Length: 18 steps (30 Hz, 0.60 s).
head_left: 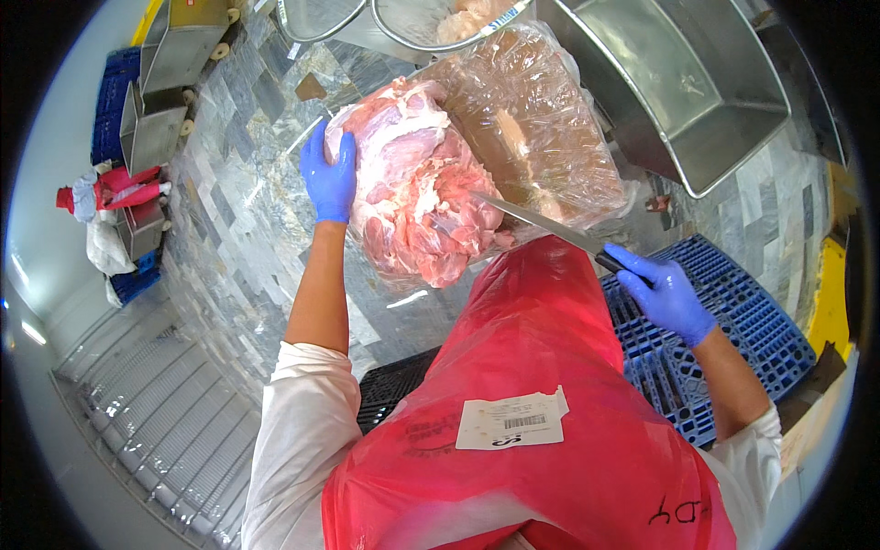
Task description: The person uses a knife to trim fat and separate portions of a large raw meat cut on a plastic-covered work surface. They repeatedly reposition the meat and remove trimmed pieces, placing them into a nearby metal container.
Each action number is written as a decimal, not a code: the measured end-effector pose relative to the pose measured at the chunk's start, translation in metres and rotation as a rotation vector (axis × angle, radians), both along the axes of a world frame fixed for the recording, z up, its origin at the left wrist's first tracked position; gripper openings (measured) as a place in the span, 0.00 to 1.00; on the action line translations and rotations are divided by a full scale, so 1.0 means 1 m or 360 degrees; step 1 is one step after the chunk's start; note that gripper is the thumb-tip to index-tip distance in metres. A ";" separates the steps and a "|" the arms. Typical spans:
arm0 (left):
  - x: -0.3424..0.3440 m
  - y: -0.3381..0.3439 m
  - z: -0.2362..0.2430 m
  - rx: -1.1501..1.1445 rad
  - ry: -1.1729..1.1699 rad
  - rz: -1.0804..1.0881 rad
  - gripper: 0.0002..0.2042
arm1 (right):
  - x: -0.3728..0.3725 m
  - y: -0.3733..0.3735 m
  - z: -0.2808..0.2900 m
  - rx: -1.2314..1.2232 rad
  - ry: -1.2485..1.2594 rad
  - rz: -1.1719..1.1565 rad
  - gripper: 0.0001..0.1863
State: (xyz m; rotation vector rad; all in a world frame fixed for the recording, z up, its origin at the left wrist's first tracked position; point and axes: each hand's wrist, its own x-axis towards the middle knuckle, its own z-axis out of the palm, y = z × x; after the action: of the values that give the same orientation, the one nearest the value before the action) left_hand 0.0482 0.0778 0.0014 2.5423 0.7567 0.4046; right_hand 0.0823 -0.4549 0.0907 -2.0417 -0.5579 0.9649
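Left hand (330, 179): my grip curls over the left side of the meat (417, 197).
Right hand (667, 295): my grip wraps tight round the knife (541, 223).
Meat: on the table (238, 220), against a plastic-wrapped box (541, 128).

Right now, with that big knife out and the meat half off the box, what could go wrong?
The knife blade points toward the raw meat that the left hand grips, so a slip might cut the glove. The meat overhangs the plastic-wrapped box and could slide onto the stone counter. The right hand holds the handle with wet-looking gloves, perhaps slippery.
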 end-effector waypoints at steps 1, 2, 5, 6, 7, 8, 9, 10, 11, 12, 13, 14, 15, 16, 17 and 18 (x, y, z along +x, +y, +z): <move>-0.001 0.000 -0.002 0.0008 0.0009 0.0018 0.28 | 0.010 0.002 0.016 -0.0001 0.0023 0.0034 0.22; -0.002 0.001 -0.004 0.0017 0.0018 0.0037 0.29 | 0.020 0.005 0.030 -0.0002 0.0046 0.0070 0.21; -0.004 0.004 -0.009 0.0053 -0.0039 0.0020 0.30 | 0.049 0.038 0.070 -0.0337 0.0081 0.0228 0.21; -0.006 0.003 -0.011 0.0061 -0.0057 0.0034 0.30 | 0.057 0.050 0.079 -0.0327 -0.0041 0.0313 0.20; -0.005 0.001 -0.011 0.0074 -0.0070 0.0044 0.30 | 0.067 0.058 0.085 -0.0369 -0.0065 0.0392 0.20; -0.004 -0.001 -0.010 0.0089 -0.0083 0.0053 0.31 | 0.079 0.066 0.092 -0.0410 -0.0088 0.0472 0.20; -0.006 -0.001 -0.008 0.0076 -0.0073 0.0079 0.31 | 0.093 0.076 0.100 -0.0450 -0.0109 0.0564 0.20; -0.006 -0.002 -0.007 0.0063 -0.0063 0.0102 0.32 | 0.106 0.094 0.115 -0.0698 -0.0026 0.0659 0.20; -0.006 -0.003 -0.006 0.0050 -0.0053 0.0125 0.32 | 0.117 0.102 0.117 -0.0660 0.0012 0.0701 0.20; -0.006 -0.004 -0.006 0.0027 -0.0060 0.0149 0.32 | 0.126 0.111 0.120 -0.0633 0.0047 0.0741 0.20; -0.005 -0.006 -0.005 0.0011 -0.0063 0.0164 0.33 | 0.133 0.117 0.118 -0.0600 -0.0032 0.0843 0.20; -0.005 -0.007 -0.006 -0.0004 -0.0066 0.0179 0.33 | 0.140 0.121 0.117 -0.0570 -0.0114 0.0941 0.20; -0.004 -0.006 -0.008 -0.0004 -0.0081 0.0175 0.33 | 0.145 0.126 0.115 -0.0601 -0.0058 0.0958 0.20; -0.003 -0.006 -0.009 -0.0003 -0.0097 0.0170 0.34 | 0.149 0.131 0.114 -0.0632 -0.0002 0.0973 0.20; -0.002 -0.006 -0.010 -0.0002 -0.0113 0.0163 0.34 | 0.152 0.134 0.114 -0.0664 0.0053 0.0984 0.20; -0.004 -0.007 -0.010 0.0029 -0.0095 0.0199 0.34 | 0.152 0.135 0.107 -0.0655 0.0083 0.0959 0.20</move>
State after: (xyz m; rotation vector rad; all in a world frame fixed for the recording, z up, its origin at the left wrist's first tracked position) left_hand 0.0442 0.0710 -0.0091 2.4950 0.8961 0.5284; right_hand 0.2347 -0.3195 0.1982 -2.2376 -1.0521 1.5868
